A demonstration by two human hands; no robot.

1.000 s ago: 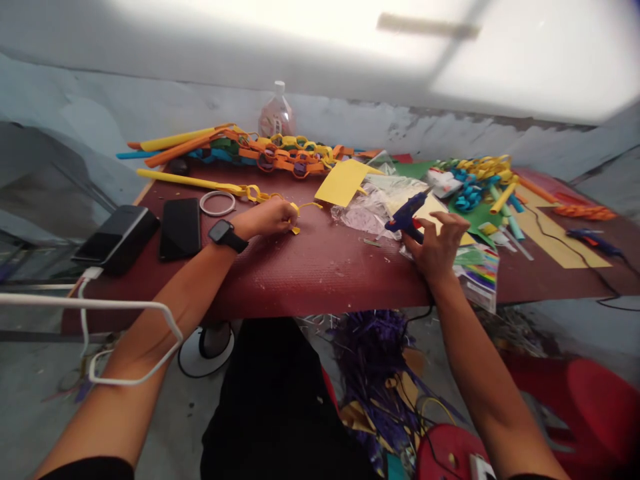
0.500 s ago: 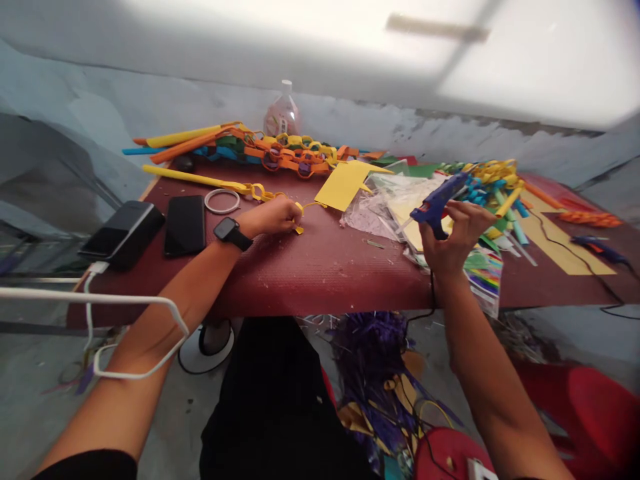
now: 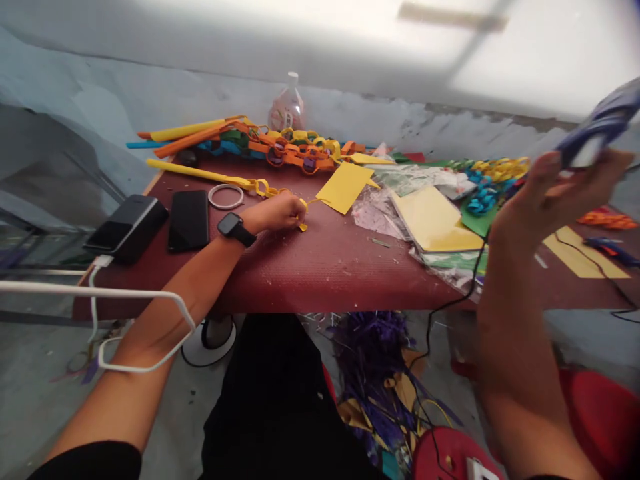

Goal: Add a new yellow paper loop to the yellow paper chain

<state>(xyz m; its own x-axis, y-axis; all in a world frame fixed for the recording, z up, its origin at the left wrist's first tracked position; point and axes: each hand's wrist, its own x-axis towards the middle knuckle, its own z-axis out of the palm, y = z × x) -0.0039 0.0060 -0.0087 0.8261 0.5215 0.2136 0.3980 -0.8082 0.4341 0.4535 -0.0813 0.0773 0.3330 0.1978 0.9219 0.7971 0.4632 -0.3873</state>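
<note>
My left hand (image 3: 275, 212), with a black watch on the wrist, rests on the dark red table (image 3: 320, 267) and pinches the end link of a yellow paper chain (image 3: 260, 188). My right hand (image 3: 555, 193) is raised high at the right, blurred, closed round a blue glue gun (image 3: 600, 123) whose black cord (image 3: 450, 307) hangs down past the table edge. A yellow card (image 3: 345, 187) lies just right of my left hand. A stack of yellow sheets (image 3: 433, 220) on clear plastic bags lies below my right hand.
Two black phones (image 3: 187, 219) and a white ring (image 3: 226, 197) lie at the table's left. Orange and yellow paper chains (image 3: 290, 147) and a bottle (image 3: 289, 107) line the back. Coloured paper rolls (image 3: 490, 180) sit right. Purple scraps (image 3: 373, 340) lie on the floor beside red stools (image 3: 600, 413).
My right hand has lifted the glue gun from the table's plastic bags up and to the right, close to the camera. My left hand has stayed on the yellow chain.
</note>
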